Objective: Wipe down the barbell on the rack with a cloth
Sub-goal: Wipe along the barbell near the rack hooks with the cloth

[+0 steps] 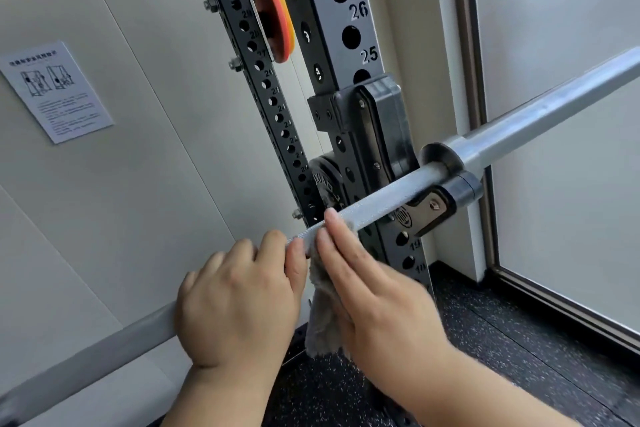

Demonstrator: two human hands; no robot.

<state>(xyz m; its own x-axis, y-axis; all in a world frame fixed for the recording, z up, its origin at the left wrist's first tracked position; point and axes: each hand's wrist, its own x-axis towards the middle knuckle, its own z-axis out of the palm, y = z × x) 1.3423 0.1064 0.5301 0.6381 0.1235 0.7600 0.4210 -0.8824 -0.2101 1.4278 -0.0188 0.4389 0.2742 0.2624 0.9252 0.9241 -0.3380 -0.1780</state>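
Observation:
A silver barbell point(388, 192) runs diagonally from lower left to upper right and rests in a black hook point(446, 199) on the grey numbered rack upright point(343, 21). My left hand point(239, 302) grips the bar's shaft from above, fingers curled over it. Just to its right, my right hand point(367, 291) holds a grey cloth point(322, 319) against the knurled shaft; its fingers lie fairly straight over the cloth, and the cloth's loose end hangs below the bar. How the right thumb lies is hidden.
The bar's collar and thick sleeve point(554, 114) stick out to the right past the hook. A second perforated upright point(256, 62) carries an orange disc point(275, 19). A paper notice point(55, 90) hangs on the left wall. Speckled black flooring point(502, 340) lies below, beside a frosted panel point(561, 184).

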